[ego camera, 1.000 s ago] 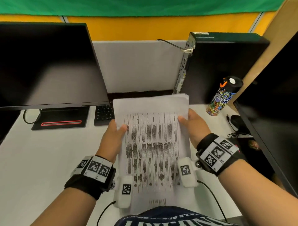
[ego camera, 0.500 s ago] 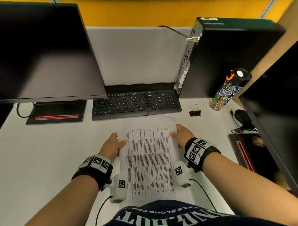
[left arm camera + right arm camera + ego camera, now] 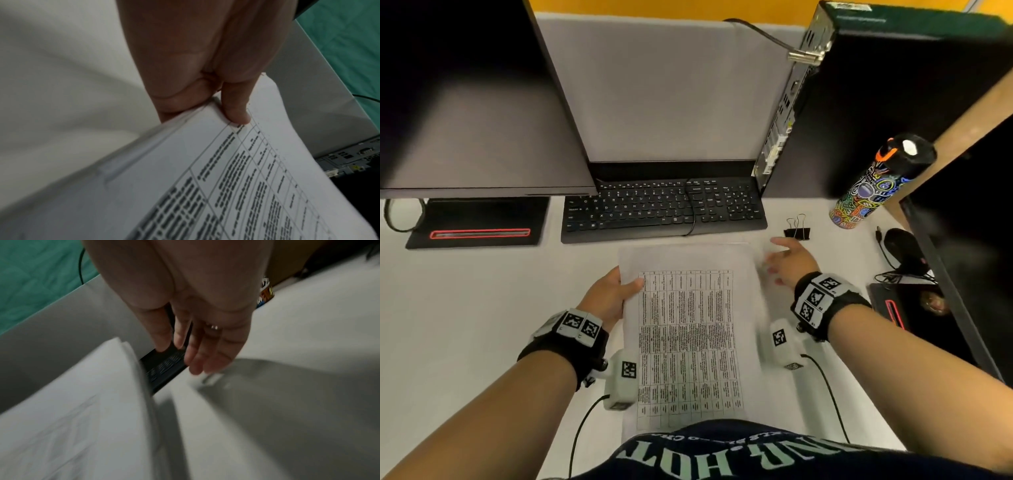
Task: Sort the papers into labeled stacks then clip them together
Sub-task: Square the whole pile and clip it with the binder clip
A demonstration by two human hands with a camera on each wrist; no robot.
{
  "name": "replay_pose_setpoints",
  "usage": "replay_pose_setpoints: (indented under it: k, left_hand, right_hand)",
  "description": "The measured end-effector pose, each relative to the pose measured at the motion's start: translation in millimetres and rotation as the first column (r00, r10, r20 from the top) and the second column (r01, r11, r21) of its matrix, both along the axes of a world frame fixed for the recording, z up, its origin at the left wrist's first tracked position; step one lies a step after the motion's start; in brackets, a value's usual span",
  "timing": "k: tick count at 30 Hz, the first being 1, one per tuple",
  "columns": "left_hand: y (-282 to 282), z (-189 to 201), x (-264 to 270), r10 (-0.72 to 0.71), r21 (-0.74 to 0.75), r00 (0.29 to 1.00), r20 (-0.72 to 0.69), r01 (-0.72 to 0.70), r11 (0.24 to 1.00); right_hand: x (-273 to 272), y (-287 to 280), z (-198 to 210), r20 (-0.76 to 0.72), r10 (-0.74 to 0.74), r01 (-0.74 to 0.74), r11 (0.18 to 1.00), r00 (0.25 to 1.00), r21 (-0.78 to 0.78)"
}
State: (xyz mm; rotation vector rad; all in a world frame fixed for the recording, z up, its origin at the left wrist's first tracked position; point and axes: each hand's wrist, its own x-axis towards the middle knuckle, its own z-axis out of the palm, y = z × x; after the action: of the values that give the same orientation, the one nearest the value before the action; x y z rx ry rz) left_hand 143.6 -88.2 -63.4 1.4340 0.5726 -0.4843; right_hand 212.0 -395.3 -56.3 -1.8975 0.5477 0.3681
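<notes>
Head view, near to far. Papers (image 3: 688, 329) down on desk (image 3: 465, 308), flat before the body, near edge hidden by the shirt; a second ago raised in both hands, half a second ago lowered with both hands on the side edges. Left hand (image 3: 607, 298) still clamped on left edge: thumb (image 3: 236, 112) on top sheet by the table's corner, fingers curled under. Left edge lifted slightly off desk in left wrist view; several sheets visible in the fanned edge. Right hand (image 3: 789, 262) now off the right edge, apart from the stack, fingers straight and spread, holding nothing; blurred, so in motion. Right wrist view confirms: fingers (image 3: 197, 353) extended and apart, stack edge below and to the side, not touched.

Beyond the right hand: binder clip (image 3: 797, 229) upright on desk, just past the fingertips, not touched. Further back: keyboard (image 3: 661, 209), monitor (image 3: 465, 96), bottle (image 3: 873, 185), mouse (image 3: 900, 245), PC tower (image 3: 876, 102).

Reading: release on the right side plus reach toward clip suggests clipping step starting, with left hand steadying the stack. No labels or separate stacks visible; sorting state cannot be told. Risk: sheets at the left edge not squared, likely to clip unevenly.
</notes>
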Motion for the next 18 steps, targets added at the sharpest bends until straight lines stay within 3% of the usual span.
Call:
replay_pose_setpoints:
  k: [3,6,11,18]
  left_hand:
    - [1.7,-2.0,-0.3,0.01,-0.018,1.0,-0.002,-0.01,1.0]
    - [2.1,-3.3,-0.3,0.007,-0.035,1.0,0.007,-0.007,0.999]
    - [3.6,-4.0,0.3,0.005,-0.041,1.0,0.013,-0.004,0.999]
    - [0.9,-2.4,-0.6,-0.023,-0.086,0.999,0.039,0.026,0.996]
  right_hand:
    - [26.6,-25.5,6.9,0.22,-0.174,0.22,0.954,0.96,-0.205]
    - [50.8,-41.5,13.2,0.276,-0.235,0.318,0.896,0.932,-0.31]
    - [71.8,-47.9,8.4,0.077,-0.087,0.113,0.884,0.993,-0.454]
    - [72.6,-49.9,-4.9,0.01,-0.033,0.033,0.854,0.999,-0.519]
